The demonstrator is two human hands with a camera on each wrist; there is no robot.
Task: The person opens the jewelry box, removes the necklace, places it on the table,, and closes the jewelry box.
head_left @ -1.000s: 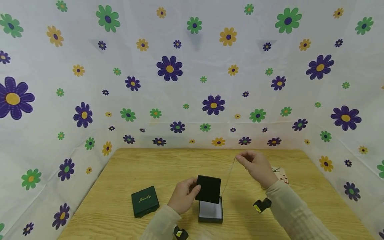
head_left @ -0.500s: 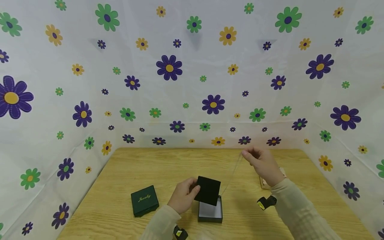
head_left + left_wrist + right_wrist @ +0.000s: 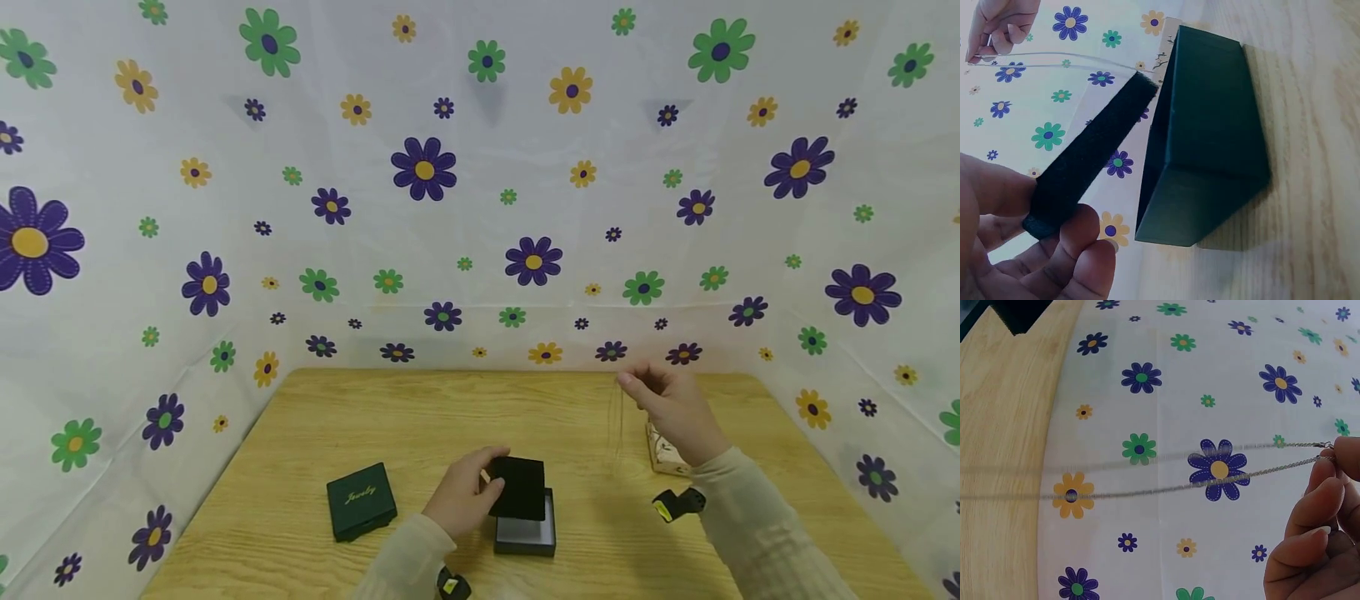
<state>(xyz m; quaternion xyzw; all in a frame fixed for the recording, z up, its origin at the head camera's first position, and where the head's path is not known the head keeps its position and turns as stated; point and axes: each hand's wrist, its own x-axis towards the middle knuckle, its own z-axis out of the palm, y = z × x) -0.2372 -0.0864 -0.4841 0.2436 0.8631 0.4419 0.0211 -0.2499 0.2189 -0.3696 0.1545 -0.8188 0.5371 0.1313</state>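
Observation:
My left hand (image 3: 465, 495) grips the left edge of a black velvet jewelry box insert (image 3: 521, 490), thumb on top. The pad is tilted over the back of an open dark green jewelry box base (image 3: 525, 550) with a pale inside. In the left wrist view, the insert (image 3: 1094, 150) stands apart from the box wall (image 3: 1213, 106). Off to the right, my right hand (image 3: 670, 412) pinches a thin silver chain necklace (image 3: 1210, 482) between thumb and forefinger, near its clasp. Two strands hang down from the fingertips, blurred lower down.
A dark green lid (image 3: 362, 502) with gold "Jewelry" lettering lies left of the box base. Partly behind my right hand sits a pale patterned box (image 3: 666, 454). Flowered cloth (image 3: 480, 208) walls the wooden table (image 3: 420, 408) at the back and sides.
My right hand has moved right and slightly up. The necklace, earlier stretched to the insert, now hangs straight down away from it. My left hand has lowered and straightened the insert a little.

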